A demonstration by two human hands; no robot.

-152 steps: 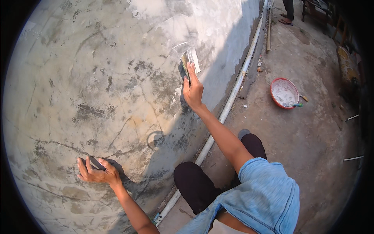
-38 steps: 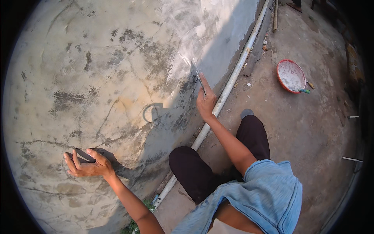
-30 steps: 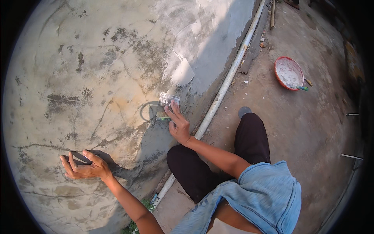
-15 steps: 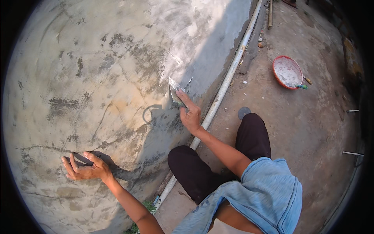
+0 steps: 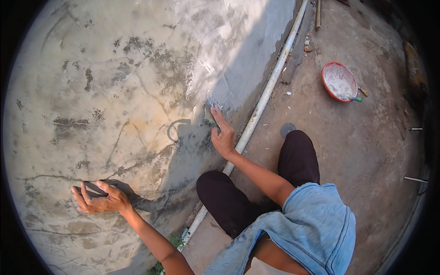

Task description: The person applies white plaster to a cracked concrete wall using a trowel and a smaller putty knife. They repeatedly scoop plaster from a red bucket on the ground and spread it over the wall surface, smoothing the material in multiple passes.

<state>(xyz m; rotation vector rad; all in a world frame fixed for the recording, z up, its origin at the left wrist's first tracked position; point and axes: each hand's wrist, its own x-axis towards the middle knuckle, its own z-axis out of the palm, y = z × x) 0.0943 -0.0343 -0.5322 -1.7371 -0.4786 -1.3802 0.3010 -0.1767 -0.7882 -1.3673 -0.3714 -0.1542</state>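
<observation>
It was an outdoor building site: a rough, stained cement wall [image 5: 114, 91], a white pipe [image 5: 266, 96] along its foot, dusty concrete ground [image 5: 366, 151] and a red plaster bowl [image 5: 339, 81].

You press a small flat putty knife [image 5: 211, 110], its blade smeared with grey-white plaster, flat against the stained concrete wall [image 5: 114, 91] near its base. A second dark blade [image 5: 94, 189] lies against the wall, lower left, under your fingers.
</observation>
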